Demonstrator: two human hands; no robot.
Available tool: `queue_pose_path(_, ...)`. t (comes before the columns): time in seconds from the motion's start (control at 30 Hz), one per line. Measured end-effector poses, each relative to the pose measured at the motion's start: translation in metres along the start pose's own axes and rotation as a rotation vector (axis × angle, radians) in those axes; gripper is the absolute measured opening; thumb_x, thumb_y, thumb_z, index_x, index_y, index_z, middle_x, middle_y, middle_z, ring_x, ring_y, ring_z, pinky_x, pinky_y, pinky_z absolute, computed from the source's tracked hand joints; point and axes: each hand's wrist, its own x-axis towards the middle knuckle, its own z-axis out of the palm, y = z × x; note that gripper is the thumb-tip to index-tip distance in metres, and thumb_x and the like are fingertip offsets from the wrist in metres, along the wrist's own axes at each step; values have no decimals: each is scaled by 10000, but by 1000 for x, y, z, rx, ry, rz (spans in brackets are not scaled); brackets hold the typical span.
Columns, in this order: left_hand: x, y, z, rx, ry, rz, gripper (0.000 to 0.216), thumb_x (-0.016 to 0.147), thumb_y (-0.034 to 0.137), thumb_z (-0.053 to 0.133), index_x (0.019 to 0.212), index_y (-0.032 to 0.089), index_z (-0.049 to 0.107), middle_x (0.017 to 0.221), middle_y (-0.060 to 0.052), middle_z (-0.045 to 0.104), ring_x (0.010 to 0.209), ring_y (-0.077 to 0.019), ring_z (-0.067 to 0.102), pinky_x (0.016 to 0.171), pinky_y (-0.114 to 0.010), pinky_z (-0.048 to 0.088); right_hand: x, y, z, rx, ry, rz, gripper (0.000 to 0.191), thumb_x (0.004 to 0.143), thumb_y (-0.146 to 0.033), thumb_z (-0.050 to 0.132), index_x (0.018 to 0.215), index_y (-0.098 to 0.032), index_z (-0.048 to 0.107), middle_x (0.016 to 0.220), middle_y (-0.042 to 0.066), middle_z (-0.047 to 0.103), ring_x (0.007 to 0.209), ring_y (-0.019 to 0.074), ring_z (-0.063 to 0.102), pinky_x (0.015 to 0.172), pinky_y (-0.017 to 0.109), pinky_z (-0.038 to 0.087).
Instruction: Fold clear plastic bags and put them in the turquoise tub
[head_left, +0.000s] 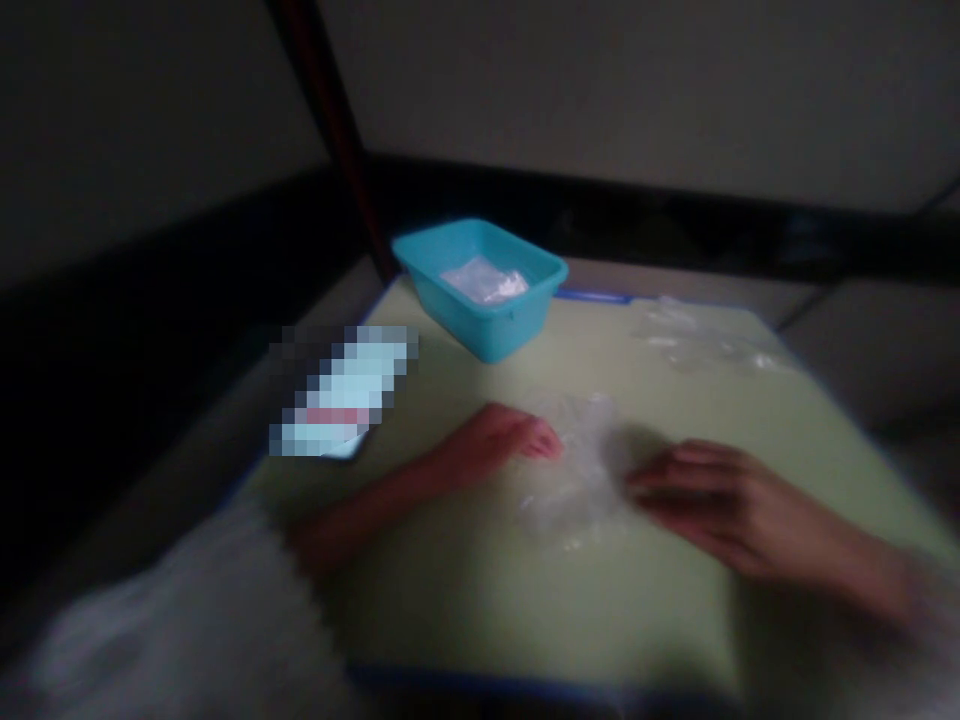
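Step in hand: flattening clear plastic bag (574, 470) at frame centre on worktop (465, 590). Left hand (499, 440) fingers curled, touching its edge; right hand (709, 505) flat beside it. Grip unclear. Next move needs firm pinch.

Dim workroom: green mat (465, 590), tub (480, 320)

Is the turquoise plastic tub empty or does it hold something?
Not empty: the turquoise plastic tub holds a clear plastic bag with white contents lying on its bottom.
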Motion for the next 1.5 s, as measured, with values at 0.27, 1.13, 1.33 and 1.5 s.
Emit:
queue_pose_path(0.27, 1, 3, 0, -25, 13, -28, 509, 836, 526, 484, 861, 65, 700, 902, -150, 723, 813, -199, 694, 747, -282, 534, 3, 10, 10, 6, -12, 5, 259, 933, -193, 438, 1109, -130, 617, 1181, 100, 655, 1079, 203, 609, 878, 357, 521)
queue_pose_path(1.13, 2, 13, -19, 248, 275, -164, 162, 792, 278, 463, 776, 139, 544, 768, -56, 672, 603, -154, 676, 328, -132, 323, 41, 28, 24, 834, 362, 939, 243, 810, -384, 524, 684, -185, 465, 542, -36, 462, 455, 80, 402, 401, 215, 261)
queue_pose_path(1.33, 3, 9, -20, 338, 362, -54, 272, 626, 186, 669, 857, 164, 528, 692, 16, 627, 594, -124, 636, 491, -178, 446, 43, 31, 28, 854, 412, 1030, 342, 672, -419, 644, 845, -188, 461, 537, -35, 546, 437, 96, 449, 394, 215, 287)
queue_pose_path(1.5, 2, 5, -15, 308, 329, -70, 414, 534, 123, 706, 886, 174, 494, 629, 70, 576, 572, -120, 614, 538, -202, 460, 41, 32, 30, 795, 416, 1041, 400, 622, -401, 646, 891, -204, 426, 526, -35, 578, 434, 128, 506, 395, 228, 338)
